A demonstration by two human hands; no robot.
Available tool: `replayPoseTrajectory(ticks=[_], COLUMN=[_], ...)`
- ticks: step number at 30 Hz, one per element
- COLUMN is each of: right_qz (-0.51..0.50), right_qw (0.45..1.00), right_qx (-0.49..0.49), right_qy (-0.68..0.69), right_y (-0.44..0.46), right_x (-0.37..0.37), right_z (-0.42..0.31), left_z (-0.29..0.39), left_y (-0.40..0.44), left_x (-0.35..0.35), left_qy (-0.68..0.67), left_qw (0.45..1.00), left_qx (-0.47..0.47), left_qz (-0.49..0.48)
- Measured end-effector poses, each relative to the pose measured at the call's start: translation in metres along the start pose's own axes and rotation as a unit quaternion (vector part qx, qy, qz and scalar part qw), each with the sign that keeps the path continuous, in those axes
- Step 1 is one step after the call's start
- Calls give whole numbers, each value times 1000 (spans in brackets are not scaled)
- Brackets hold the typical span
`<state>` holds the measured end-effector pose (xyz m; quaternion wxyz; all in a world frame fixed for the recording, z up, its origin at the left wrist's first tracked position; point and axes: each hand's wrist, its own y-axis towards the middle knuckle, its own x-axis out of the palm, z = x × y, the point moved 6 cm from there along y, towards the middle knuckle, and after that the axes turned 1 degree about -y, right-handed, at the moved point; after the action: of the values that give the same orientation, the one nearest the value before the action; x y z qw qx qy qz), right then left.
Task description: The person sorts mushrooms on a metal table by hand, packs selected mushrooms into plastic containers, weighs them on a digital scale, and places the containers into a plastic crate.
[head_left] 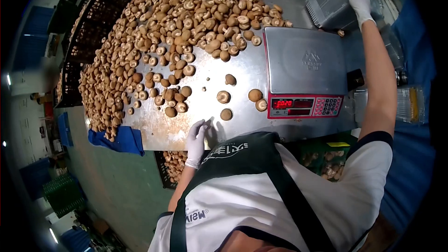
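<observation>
Head view: plastic trays [327,5], stacked beside the digital scale [304,65] seemingly for easy reach, are touched by the right hand [360,4], grip unclear, the left hand [196,139] being held loosely open.

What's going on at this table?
Someone in white gloves has their right hand at a stack of clear plastic boxes; whether the grip is closed on one is unclear. Their left hand is by the near edge of the table, nothing visible in it. Mushrooms lie heaped beyond; the scale reads -0.020.
</observation>
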<state>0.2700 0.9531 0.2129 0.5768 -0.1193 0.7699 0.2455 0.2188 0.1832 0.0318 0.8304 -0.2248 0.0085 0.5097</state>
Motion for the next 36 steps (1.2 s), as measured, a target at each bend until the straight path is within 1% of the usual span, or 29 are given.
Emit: replayPoseTrajectory(ticks=[1, 2, 4, 6, 7, 10, 12, 13, 14, 15, 16, 17, 18, 20, 21, 22, 24, 25, 26, 27, 28, 29, 30, 31, 32, 33, 34, 35, 36], right_qz=[37, 74, 162, 280, 260, 284, 235, 197, 220, 182, 137, 74, 15, 15, 31, 47, 45, 9, -33, -110, -178, -203, -198, -195, -190, -249, -306, -362, -371], right_qw=[999, 997, 981, 949, 950, 906, 911, 917, 902, 909, 910, 924, 940, 941, 939, 935, 912, 895, 867, 859, 859, 865, 878, 886, 887, 880, 869, 853, 860], right_qx=[-17, -17, -19, -28, -51, -191, -220, -269, -347, -354, -358, -336, -303, -308, -304, -303, -326, -351, -387, -389, -398, -398, -402, -413, -421, -403, -383, -362, -350], right_qy=[-8, 32, 101, 145, 168, 250, 257, 219, 134, 124, 156, 168, 158, 138, 159, 180, 244, 274, 313, 314, 269, 228, 167, 81, -6, -35, -66, -98, 2], right_y=[-2, -2, -2, -9, -36, -131, -198, -234, -269, -297, -321, -338, -351, -375, -383, -390, -409, -417, -427, -437, -447, -455, -462, -467, -469, -466, -462, -462, -459], right_x=[-9, -19, -41, -72, -95, -122, -111, -105, -97, -81, -67, -56, -49, -50, -59, -69, -70, -57, -52, -28, -9, 18, 38, 65, 87, 102, 116, 128, 118], right_z=[4, 9, 18, 25, 10, -30, -45, -57, -65, -63, -61, -56, -54, -58, -69, -86, -124, -144, -171, -189, -211, -223, -232, -234, -236, -239, -239, -236, -245], left_z=[7, 14, 42, 56, 61, 62, 61, 62, 60, 58, 55, 60, 58, 53, 53, 52, 45, 46, 50, 51, 44, 32, 22, 18, 2, -15, -29, -34, -26], left_y=[6, 10, 14, 20, 22, 32, 41, 46, 53, 57, 60, 59, 61, 67, 67, 66, 68, 70, 72, 73, 74, 77, 81, 78, 81, 80, 73, 69, 61], left_x=[4, 9, 23, 39, 47, 71, 83, 87, 91, 94, 98, 100, 102, 101, 99, 98, 97, 96, 96, 93, 89, 86, 81, 74, 68, 66, 67, 61, 53], left_qy=[62, 143, 256, 275, 290, 350, 373, 373, 379, 384, 388, 401, 391, 370, 354, 348, 325, 314, 304, 294, 256, 217, 178, 153, 10, -135, -277, -366, -380], left_qw=[998, 988, 947, 935, 928, 893, 878, 877, 878, 878, 879, 868, 874, 887, 891, 894, 905, 911, 916, 921, 935, 946, 956, 955, 989, 984, 938, 897, 887], left_qx=[31, 59, 196, 225, 233, 279, 296, 301, 289, 276, 263, 279, 274, 261, 273, 275, 266, 258, 251, 245, 239, 234, 229, 253, 126, -4, -132, -162, -180], left_qz=[4, -15, 6, -6, -16, -41, -42, -36, -53, -72, -91, -83, -89, -96, -78, -68, -73, -72, -71, -70, -62, -54, -45, -30, -76, -120, -160, -190, -192])
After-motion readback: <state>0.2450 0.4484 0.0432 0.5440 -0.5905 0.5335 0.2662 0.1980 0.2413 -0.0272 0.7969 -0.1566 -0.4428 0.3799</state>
